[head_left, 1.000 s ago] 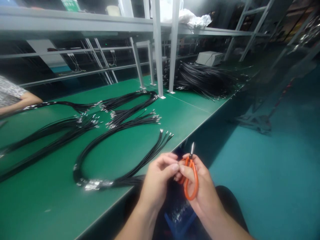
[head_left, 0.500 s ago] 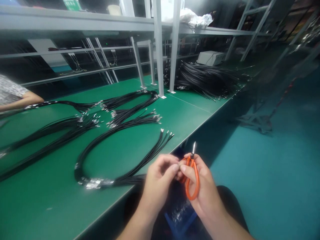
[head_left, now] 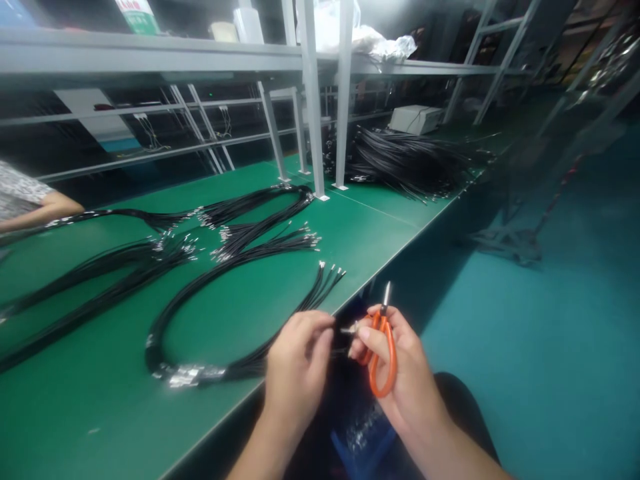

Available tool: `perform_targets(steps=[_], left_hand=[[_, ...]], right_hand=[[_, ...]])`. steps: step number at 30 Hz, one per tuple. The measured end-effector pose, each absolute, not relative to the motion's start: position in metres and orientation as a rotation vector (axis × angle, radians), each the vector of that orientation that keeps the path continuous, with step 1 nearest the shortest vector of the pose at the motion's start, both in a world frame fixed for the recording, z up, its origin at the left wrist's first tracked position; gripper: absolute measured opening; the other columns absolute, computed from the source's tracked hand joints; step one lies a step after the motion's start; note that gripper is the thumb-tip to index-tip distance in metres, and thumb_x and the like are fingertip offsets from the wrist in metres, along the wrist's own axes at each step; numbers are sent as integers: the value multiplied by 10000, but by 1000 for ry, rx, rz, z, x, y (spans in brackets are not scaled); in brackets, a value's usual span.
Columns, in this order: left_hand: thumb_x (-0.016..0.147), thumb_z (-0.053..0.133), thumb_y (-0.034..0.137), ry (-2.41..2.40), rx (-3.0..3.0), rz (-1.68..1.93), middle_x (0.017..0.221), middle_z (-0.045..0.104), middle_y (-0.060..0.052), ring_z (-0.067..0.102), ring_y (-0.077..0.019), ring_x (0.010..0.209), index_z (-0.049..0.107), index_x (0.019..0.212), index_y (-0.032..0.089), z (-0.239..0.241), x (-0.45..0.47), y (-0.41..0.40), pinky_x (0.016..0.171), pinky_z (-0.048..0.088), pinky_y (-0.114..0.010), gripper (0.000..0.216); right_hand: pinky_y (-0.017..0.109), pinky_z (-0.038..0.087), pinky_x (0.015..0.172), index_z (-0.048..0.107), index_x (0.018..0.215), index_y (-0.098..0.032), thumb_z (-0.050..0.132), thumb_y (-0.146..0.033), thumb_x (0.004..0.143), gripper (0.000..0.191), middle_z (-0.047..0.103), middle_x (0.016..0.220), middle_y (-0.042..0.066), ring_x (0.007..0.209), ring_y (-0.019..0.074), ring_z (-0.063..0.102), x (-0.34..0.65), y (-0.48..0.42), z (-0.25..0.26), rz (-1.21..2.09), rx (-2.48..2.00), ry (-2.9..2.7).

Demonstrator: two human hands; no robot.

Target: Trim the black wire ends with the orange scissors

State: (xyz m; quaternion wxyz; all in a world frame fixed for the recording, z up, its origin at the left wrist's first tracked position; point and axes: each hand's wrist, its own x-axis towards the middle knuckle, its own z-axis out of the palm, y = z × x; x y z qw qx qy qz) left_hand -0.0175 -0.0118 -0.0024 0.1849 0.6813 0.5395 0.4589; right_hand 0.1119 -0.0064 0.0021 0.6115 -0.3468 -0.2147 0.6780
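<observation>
left hand (head_left: 295, 360) drawn leftward, pinching thin wire (head_left: 349, 329) | right hand (head_left: 395, 360) grip closed on scissors (head_left: 383, 353) (unmoved)

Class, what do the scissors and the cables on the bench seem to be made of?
Scissors: handles look like glossy orange plastic or rubber coating; blade tip shines like bare metal. Cables: matte black sheathing, probably plastic insulation, with small silvery, seemingly metal terminals at the ends.

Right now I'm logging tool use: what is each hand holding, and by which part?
The right hand holds orange scissors by the handle loops, blades pointing up. The left hand pinches something small at its fingertips; what it is cannot be told.
</observation>
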Motion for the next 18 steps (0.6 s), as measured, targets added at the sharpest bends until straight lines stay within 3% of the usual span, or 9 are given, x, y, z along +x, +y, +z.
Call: perform_targets(steps=[2,6,10,14,18], left_hand=[[829,589,176,1322,1609,1138,920,682,-44,641,-175,822,632,996,207,1,-15,-13,726,499,-265,175],[768,673,219,1176,1272,1141,733,663,-11,599,-131,668,649,786,164,1,-9,-14,632,471,-215,62],[758,685,239,1178,1172,1180,641,622,7,481,-76,523,658,709,147,-5,-10,-13,503,389,-175,108],[759,689,254,1134,1157,1175,661,620,-4,493,-92,575,651,699,142,-6,-11,-13,524,394,-182,133],[776,681,249,1130,1136,1196,650,606,13,481,-78,570,649,714,150,-6,-11,-14,537,383,-171,121]], right_hand=[[194,456,570,511,890,-201,667,-115,737,235,604,662,-46,568,87,548,112,-6,4,1571,-791,-489],[172,433,540,513,888,-199,710,-135,709,274,602,654,-50,571,78,527,112,-6,4,1560,-795,-516],[166,428,525,505,921,-212,719,-158,729,293,621,658,-53,544,69,522,114,-5,1,1482,-826,-568],[181,465,553,509,958,-217,723,-161,733,316,680,779,-15,576,75,556,114,-2,2,1460,-811,-627],[171,448,518,510,922,-218,706,-119,723,296,649,690,-50,518,62,521,113,-1,-1,1472,-839,-658]])
